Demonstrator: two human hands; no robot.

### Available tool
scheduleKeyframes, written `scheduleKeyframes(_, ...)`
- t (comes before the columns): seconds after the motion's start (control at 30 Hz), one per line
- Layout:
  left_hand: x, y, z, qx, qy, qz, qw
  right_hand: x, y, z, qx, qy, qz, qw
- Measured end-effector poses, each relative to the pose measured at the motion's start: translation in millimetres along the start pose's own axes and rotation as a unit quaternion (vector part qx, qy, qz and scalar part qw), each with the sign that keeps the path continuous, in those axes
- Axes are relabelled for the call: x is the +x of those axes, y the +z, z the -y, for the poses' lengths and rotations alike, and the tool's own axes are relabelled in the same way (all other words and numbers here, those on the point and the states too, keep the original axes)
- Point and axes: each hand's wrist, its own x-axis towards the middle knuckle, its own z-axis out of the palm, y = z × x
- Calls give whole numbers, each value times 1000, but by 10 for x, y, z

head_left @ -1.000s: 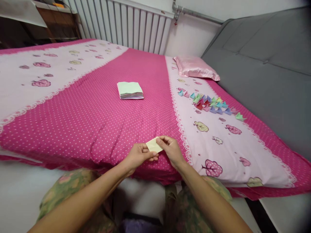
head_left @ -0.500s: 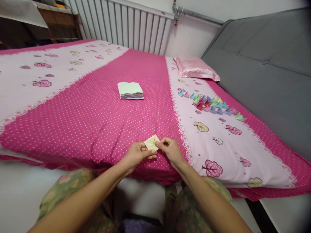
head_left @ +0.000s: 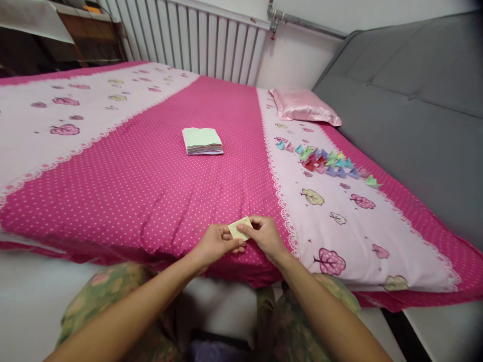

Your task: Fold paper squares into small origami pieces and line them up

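- Head view: paper [head_left: 238, 229], small and pale yellow, is pinched between both hands at the near edge of the bed [head_left: 151, 176], just above the pink dotted sheet.
- Left hand [head_left: 215, 244] is closed on the paper's left end, thumb on top.
- Right hand [head_left: 266, 235] is closed on the right end. Its fingers [head_left: 260, 221] curl over the far edge.
- The two hands touch at the paper, thumbs almost meeting.
- Only the top face of the paper shows. The lower part is under the thumbs, and I can't tell the fold lines or layers.
- Can't tell whether the paper rests on the sheet or is held just off it.
- Both forearms run out of the bottom edge, so the elbows are cut off.
- Lap [head_left: 105, 296] in green floral cloth sits below the bed edge, partly behind the arms.
- Stack [head_left: 202, 140] of paper sheets lies mid-bed, well apart from the hands, pale green sheet on top. Other colours show only at the stack's edges.
- Folded pieces [head_left: 328, 163] in many colours are clustered on the right strip of the bed, too small to tell their shape.
- Pillow [head_left: 304, 106], pink satin, lies at the far right by the grey headboard [head_left: 407, 100].
- Radiator [head_left: 196, 37] stands behind the bed, its top cut off.
- Shelf [head_left: 56, 35] at top left is dark and its contents unreadable.
- The frame's right-hand corners are blurred.
- Nothing lies between the hands and the stack except bare sheet.
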Motion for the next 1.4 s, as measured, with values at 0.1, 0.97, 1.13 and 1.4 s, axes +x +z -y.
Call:
scheduleKeyframes(0.1, 6, 3, 15, 4, 1, 2, 1000, 1, -2, -2, -1, -4, -8, 1000)
scheduleKeyframes(0.97, -12, 14, -10, 14, -30, 23, 999, 22, -5, -49, -3, -7, -90, 996)
scheduleKeyframes(1.13, -12, 15, -3, 26, -31, 21, 999, 17, 6, -40, 0, -5, -95, 995)
scheduleKeyframes(1.4, -21, 16, -28, 36, -23, 21, 999, 16, 8, -42, 8, -4, -92, 996)
